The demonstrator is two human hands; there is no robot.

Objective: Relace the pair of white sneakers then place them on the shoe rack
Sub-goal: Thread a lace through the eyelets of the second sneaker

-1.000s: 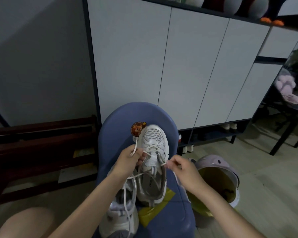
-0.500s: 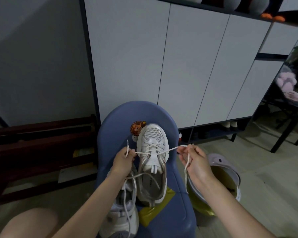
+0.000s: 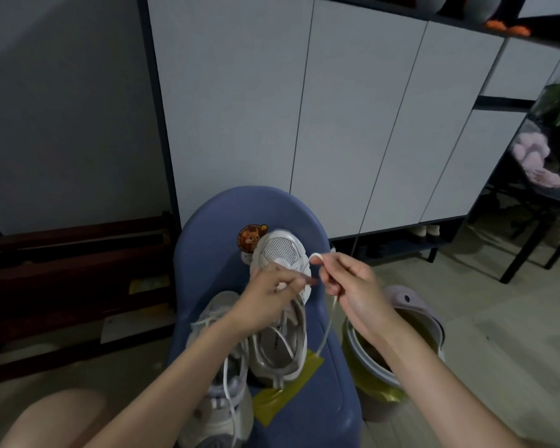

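Two white sneakers lie on a blue chair (image 3: 207,240). One sneaker (image 3: 280,250) points its toe at the chair back; the second sneaker (image 3: 219,402) lies nearer me on the left with loose laces. My left hand (image 3: 269,295) rests over the first sneaker's lacing and pinches a lace end. My right hand (image 3: 346,279) pinches a folded loop of the white lace (image 3: 327,328) just right of the toe, and the lace's free end hangs down toward the seat.
A pale bin (image 3: 411,321) with a yellow liner stands right of the chair. White cabinet doors (image 3: 353,124) rise behind, with a low open shelf (image 3: 401,244) holding shoes beneath. Dark wooden slats (image 3: 72,253) lie left. A black-legged table (image 3: 530,227) is far right.
The lace ends were pulled apart sideways half a second ago; now both hands have come together over the sneaker's toe, and my right hand has folded its lace into a loop.
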